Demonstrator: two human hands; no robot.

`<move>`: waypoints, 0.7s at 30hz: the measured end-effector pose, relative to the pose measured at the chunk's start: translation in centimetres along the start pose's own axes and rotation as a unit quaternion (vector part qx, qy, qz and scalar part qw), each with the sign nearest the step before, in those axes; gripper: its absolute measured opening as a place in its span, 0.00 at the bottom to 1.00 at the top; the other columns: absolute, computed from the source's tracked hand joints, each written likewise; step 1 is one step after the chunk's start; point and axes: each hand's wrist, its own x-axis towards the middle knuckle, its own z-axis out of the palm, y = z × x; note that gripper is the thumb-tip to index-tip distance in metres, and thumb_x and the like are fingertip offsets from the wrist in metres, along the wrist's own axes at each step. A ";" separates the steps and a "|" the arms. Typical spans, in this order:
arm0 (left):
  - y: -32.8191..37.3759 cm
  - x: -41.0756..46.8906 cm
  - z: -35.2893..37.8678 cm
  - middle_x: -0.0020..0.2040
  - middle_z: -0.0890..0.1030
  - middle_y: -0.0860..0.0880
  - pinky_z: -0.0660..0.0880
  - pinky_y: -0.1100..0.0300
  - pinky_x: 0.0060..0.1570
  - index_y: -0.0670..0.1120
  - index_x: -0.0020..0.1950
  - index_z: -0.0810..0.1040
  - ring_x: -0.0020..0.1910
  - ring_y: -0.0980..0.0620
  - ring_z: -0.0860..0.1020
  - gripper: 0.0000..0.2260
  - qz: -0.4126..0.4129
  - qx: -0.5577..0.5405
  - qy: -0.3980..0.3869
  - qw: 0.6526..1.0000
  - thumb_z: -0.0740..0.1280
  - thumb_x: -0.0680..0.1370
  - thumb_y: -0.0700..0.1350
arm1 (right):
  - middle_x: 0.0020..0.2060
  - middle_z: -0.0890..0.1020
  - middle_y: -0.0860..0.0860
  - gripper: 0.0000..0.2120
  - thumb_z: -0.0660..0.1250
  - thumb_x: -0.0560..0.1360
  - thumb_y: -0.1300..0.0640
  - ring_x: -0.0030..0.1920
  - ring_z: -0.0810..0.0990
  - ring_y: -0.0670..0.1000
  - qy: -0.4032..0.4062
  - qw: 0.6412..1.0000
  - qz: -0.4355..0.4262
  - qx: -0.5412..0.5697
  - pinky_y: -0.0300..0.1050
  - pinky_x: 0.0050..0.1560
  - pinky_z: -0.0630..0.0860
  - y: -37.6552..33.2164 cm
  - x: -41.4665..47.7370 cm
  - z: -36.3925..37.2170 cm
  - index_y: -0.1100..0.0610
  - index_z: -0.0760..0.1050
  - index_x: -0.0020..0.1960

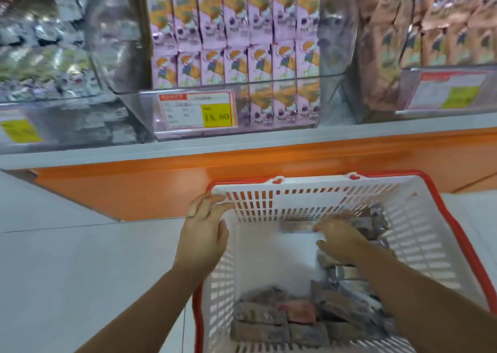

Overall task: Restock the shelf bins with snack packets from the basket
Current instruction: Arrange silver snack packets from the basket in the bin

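Observation:
A white slotted basket (309, 184) with a red rim stands on the floor below the shelf. Several snack packets (269, 323), grey-purple and blurred, lie along its near and right sides. My left hand (203, 231) holds the basket's far left corner, fingers over the rim and thumb against the wall. Inside the basket, my right hand (341, 245) reaches over the packets on the right with thumb and forefinger spread, and I see nothing held in it. Above, a clear shelf bin (269, 83) holds rows of upright pink packets (228, 43).
A bin of silvery packets (48, 57) sits to the left and a bin of brown packets (430, 30) to the right. A price tag (197, 113) hangs on the middle bin. The orange shelf base (161, 186) juts out behind the basket. White floor tiles (67, 258) lie to the left.

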 end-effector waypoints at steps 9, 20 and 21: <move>-0.2 0.1 0.5 0.57 0.79 0.50 0.63 0.58 0.63 0.46 0.54 0.81 0.65 0.48 0.66 0.17 -0.026 -0.021 -0.005 0.999 0.67 0.70 0.30 | 0.76 0.51 0.54 0.21 0.59 0.78 0.56 0.74 0.54 0.58 -0.038 0.990 0.004 -0.138 0.54 0.71 0.62 -0.6 4.5 4.0 0.48 0.68 0.70; -0.2 -0.1 0.3 0.54 0.80 0.50 0.65 0.58 0.61 0.47 0.52 0.82 0.63 0.49 0.67 0.16 -0.003 -0.019 0.016 1.000 0.57 0.72 0.39 | 0.46 0.83 0.52 0.09 0.65 0.76 0.58 0.38 0.80 0.46 -0.122 0.989 -0.053 0.070 0.35 0.41 0.77 -4.9 1.4 -0.6 0.58 0.81 0.53; -0.1 -0.1 0.2 0.54 0.80 0.50 0.66 0.57 0.62 0.48 0.52 0.82 0.62 0.49 0.67 0.17 0.001 -0.018 0.012 1.000 0.56 0.72 0.40 | 0.43 0.82 0.52 0.06 0.67 0.75 0.59 0.35 0.79 0.45 -0.117 0.988 -0.062 0.081 0.34 0.37 0.75 -5.4 0.6 -2.2 0.58 0.81 0.50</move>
